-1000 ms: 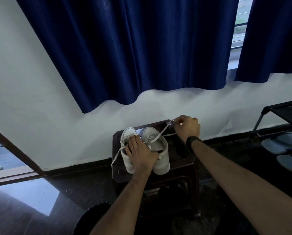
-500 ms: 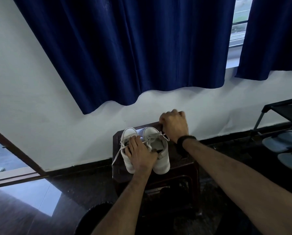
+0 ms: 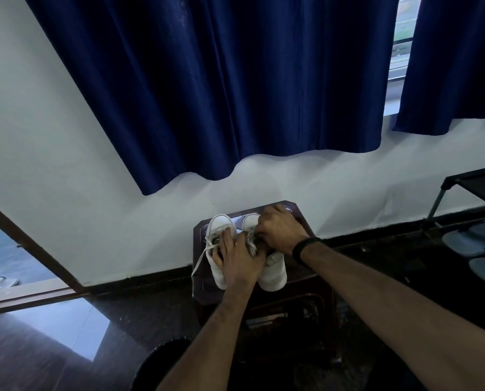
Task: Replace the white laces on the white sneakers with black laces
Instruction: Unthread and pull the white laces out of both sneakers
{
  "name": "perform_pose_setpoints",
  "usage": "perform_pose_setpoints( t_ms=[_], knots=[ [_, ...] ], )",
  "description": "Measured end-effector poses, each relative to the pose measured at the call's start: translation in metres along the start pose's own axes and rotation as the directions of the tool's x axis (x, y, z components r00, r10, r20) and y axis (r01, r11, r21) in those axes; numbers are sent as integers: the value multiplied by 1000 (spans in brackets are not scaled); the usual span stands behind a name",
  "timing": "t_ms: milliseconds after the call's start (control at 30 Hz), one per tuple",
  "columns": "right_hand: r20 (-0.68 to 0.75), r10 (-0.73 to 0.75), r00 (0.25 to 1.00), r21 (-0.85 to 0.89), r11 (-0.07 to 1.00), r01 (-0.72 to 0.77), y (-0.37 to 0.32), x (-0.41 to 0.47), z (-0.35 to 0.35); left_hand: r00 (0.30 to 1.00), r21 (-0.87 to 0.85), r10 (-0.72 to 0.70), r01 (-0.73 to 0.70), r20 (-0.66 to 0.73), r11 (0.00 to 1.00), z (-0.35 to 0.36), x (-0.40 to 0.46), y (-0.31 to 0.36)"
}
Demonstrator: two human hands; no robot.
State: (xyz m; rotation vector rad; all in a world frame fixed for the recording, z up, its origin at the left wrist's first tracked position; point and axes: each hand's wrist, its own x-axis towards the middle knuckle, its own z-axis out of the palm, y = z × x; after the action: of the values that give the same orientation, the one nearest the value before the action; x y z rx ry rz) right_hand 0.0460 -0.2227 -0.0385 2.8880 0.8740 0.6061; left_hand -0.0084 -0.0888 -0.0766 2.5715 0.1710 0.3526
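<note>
Dim room, white wall with dark skirting along the floor. Navy curtains hang over a window; a strip of daylight shows between the two panels at upper right. Dark glossy floor; a doorway with a brown frame opens at left.

A small dark stool stands against the wall. On its top sit two white sneakers side by side, touching, toes pointing toward the wall, heels toward the person. A white lace trails from the left shoe over the stool's left edge and hangs free.

Left hand lies on top of the left shoe, fingers spread forward over the laced area, thumb reaching toward the gap between the shoes; it presses down rather than pinches. Right hand, with a dark band on the wrist, covers the front of the right shoe, fingers curled down into the lacing. Cannot tell for sure what the fingertips grip; the lacing there is hidden under the knuckles.

The stool top is nearly filled by the shoes, with a bare strip at the right edge and back corner. A dark rack stands well to the right, with grey sandals on its lower shelf. The round rim of a dark bin sits on the floor near the left forearm. Open floor lies left of the stool.
</note>
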Motion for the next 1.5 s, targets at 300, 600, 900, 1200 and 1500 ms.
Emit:
perform_pose_setpoints(
  t_ms=[300, 600, 900, 1200, 1500],
  knots=[
    [-49, 768, 638, 448, 588, -673, 60, 11, -37, 996, -33, -25, 27, 80, 999, -8, -4, 3],
    [205, 390, 898, 473, 764, -439, 13, -9, -3, 996, 71, 35, -41, 79, 997, -11, 0, 9],
    [184, 743, 644, 764, 304, -569, -8, -36, 24, 905, 285, 392, -424, 164, 860, -8, 40, 22],
    [125, 828, 547, 808, 236, -541, -25, -42, 27, 994, -459, 78, -37, 71, 887, -4, 55, 22],
    [120, 837, 534, 789, 246, -563, -30, -39, 32, 921, -633, -33, 292, 388, 716, -37, 79, 21]
  ],
)
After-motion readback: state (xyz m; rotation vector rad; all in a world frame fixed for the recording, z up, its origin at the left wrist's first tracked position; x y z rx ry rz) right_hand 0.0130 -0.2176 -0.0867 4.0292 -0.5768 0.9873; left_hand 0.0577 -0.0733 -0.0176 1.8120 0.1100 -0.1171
